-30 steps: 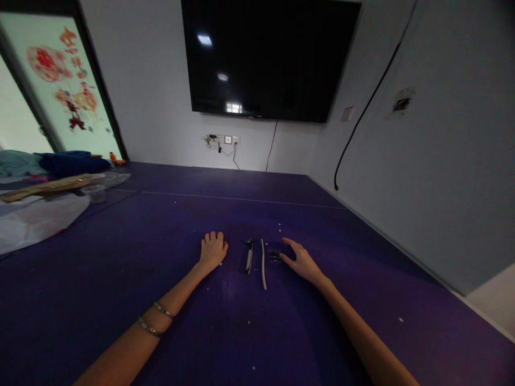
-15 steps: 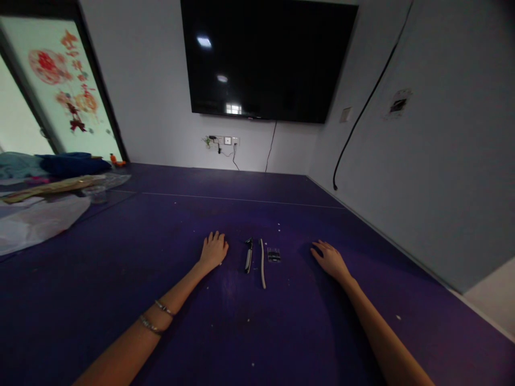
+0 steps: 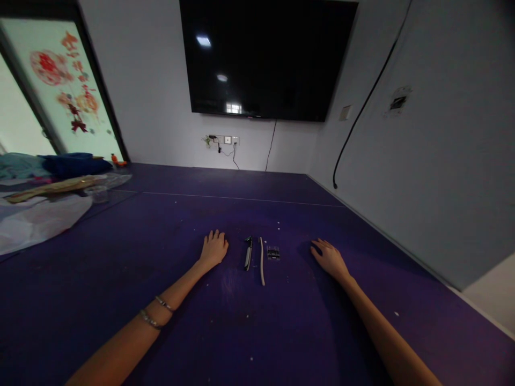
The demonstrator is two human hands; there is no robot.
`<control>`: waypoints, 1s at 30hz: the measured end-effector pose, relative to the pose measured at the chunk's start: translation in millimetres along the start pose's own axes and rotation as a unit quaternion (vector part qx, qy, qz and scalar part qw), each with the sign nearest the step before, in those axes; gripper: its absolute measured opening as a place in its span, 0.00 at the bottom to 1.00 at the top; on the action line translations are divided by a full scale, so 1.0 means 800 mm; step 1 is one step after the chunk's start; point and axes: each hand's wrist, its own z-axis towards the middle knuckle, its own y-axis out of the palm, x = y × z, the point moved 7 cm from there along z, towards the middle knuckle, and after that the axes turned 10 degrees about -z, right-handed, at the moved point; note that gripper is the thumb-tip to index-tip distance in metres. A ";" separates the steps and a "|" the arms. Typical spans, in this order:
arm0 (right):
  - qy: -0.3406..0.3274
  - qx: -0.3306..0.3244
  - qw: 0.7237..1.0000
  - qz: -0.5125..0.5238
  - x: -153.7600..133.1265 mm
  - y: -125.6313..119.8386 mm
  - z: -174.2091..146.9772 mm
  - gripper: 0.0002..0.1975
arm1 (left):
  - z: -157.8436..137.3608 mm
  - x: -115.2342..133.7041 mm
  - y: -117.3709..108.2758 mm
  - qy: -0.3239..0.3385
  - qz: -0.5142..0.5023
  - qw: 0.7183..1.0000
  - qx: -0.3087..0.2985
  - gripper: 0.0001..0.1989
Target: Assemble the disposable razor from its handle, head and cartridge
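Drawn back to the right since a second ago: right hand (image 3: 330, 260), now well apart from the small clear packet (image 3: 273, 253). Rests on the purple tabletop (image 3: 225, 343), thumb a little away from loosely curved fingers, and holds nothing. Unmoved: left hand (image 3: 214, 249), palm down, fingers slightly spread, likewise holding nothing. Between both hands, side by side and apart: a razor-like tool (image 3: 248, 255) nearest the left, a pale toothbrush-like stick (image 3: 262, 264), then the packet. Across the tabletop, pale specks (image 3: 247, 316) and a thin light seam (image 3: 249, 199). Beyond, on a grey wall (image 3: 140, 80), a large dark television (image 3: 265, 59), with sockets (image 3: 227, 140) below. Over at right, a hanging black cable (image 3: 364, 107); at far left, a glass door (image 3: 68, 80), and before it blue cloth (image 3: 76, 165) and white plastic (image 3: 44, 222). Cut off: both forearms (image 3: 132, 338), at the lower edge. Hidden: both palms. Cannot make out the packet's dark contents.
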 end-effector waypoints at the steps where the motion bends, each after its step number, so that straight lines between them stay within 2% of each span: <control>1: -0.001 -0.001 1.000 -0.001 0.000 0.001 0.000 0.23 | 0.000 0.000 0.000 -0.002 -0.001 1.000 -0.003 0.21; 14: -0.003 -0.032 0.999 -0.015 0.000 0.003 0.000 0.23 | 0.001 -0.001 0.001 0.008 -0.009 1.000 -0.001 0.21; 19: -0.001 -0.033 0.999 -0.019 0.000 0.004 0.000 0.23 | 0.006 -0.007 -0.003 -0.006 -0.077 0.997 0.010 0.20; 23: 0.002 -0.032 0.999 -0.019 0.000 0.002 0.000 0.23 | 0.009 -0.011 -0.019 -0.033 -0.141 0.989 0.028 0.15; 26: -0.001 -0.029 0.999 -0.018 -0.001 0.000 0.000 0.23 | 0.002 0.010 -0.041 -0.009 -0.145 0.988 0.053 0.10; 28: -0.002 -0.026 0.999 -0.019 -0.001 -0.001 0.000 0.23 | -0.005 0.040 -0.048 0.038 -0.151 0.987 0.032 0.08; 30: -0.001 -0.025 0.999 -0.020 0.000 -0.001 0.000 0.23 | -0.011 0.069 -0.044 0.054 -0.157 0.986 -0.030 0.10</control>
